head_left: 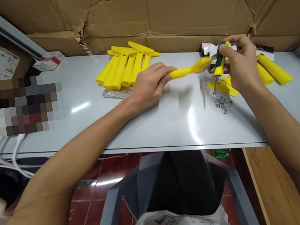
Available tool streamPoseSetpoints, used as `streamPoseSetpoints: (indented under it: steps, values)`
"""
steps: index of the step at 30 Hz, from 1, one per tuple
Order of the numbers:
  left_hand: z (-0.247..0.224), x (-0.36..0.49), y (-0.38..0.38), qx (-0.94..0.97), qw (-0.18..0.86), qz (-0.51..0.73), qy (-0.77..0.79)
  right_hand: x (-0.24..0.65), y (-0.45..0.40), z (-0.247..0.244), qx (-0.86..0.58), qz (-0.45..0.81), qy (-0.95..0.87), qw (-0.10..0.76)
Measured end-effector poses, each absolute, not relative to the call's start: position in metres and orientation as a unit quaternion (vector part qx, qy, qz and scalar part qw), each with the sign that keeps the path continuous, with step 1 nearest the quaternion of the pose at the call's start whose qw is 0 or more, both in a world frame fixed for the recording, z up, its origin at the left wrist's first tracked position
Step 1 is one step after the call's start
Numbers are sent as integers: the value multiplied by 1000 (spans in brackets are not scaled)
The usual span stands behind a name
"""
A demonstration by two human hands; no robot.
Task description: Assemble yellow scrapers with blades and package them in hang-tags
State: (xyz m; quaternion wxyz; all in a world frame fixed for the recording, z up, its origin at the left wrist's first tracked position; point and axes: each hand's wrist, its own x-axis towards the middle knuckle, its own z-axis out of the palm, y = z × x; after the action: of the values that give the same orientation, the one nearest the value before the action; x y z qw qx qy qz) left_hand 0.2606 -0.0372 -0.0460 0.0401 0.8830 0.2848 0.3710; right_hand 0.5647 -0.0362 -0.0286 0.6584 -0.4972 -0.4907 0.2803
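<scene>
My left hand is wrapped round the handle of a yellow plastic scraper, its flat head pointing right. In my right hand is a green and yellow screwdriver, its metal tip slanting down above a small pile of screws. The scraper's head is just left of the screwdriver; a gap between them is hard to judge. Several yellow scraper handles lie behind my left hand. Flat yellow pieces lie behind the screws, and more yellow handles rest right of my right hand.
Cardboard stands along the back of the white table. A red and white box sits at the back left, with white cables at the left edge. Metal strips lie beside the left handles.
</scene>
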Motion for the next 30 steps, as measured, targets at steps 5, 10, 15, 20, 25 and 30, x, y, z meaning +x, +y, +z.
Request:
streamPoseSetpoints:
  steps: [5,10,15,20,25,30]
  values:
    - [-39,263,-41,831,196,422,304,555,-49,-38,-557,232,-600,524]
    - [-32,268,-48,773,364,440,277,544,-69,-30,-601,195,-689,355]
    - [-29,271,-53,743,431,442,259,537,-74,-27,-589,190,-716,322]
    - [-33,271,-50,736,439,446,256,546,-65,-25,-540,236,-719,368]
    - [-34,270,-50,745,411,450,272,553,-66,-10,-388,370,-694,479]
    - [-36,272,-54,757,388,447,278,544,-78,-4,-386,361,-679,509]
